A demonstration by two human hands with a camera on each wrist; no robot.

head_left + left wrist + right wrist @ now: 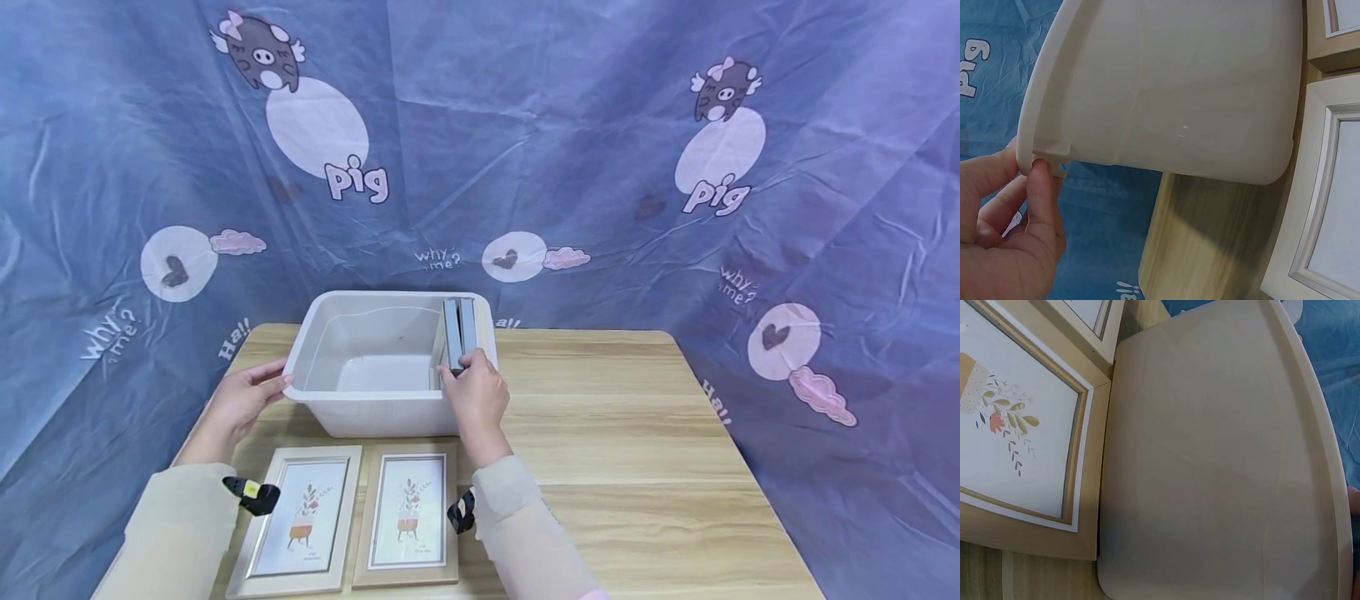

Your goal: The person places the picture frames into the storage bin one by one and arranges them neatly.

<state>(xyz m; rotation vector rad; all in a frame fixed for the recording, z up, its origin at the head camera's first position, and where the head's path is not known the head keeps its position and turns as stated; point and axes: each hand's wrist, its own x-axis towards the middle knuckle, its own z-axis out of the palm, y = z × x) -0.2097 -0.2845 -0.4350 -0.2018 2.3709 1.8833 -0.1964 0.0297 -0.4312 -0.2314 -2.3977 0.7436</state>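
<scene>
A white plastic bin point(390, 417) stands on the wooden table. My left hand point(243, 398) pinches its rim at the front left corner, thumb and fingers on either side of the edge in the left wrist view. At the bin's right end, two picture frames point(460, 321) stand on edge, side by side, with grey-blue sides up. My right hand point(478, 396) reaches over the front rim and grips their near end between thumb and fingers. In the right wrist view the bin wall point(1210, 456) hides most of that hand.
Two more picture frames lie face up before the bin: a whitish one point(340, 533) on the left and a tan one point(452, 542) beside it, both with plant-pot prints. The wooden table point(622, 450) extends to the right. A blue patterned curtain point(570, 167) hangs behind.
</scene>
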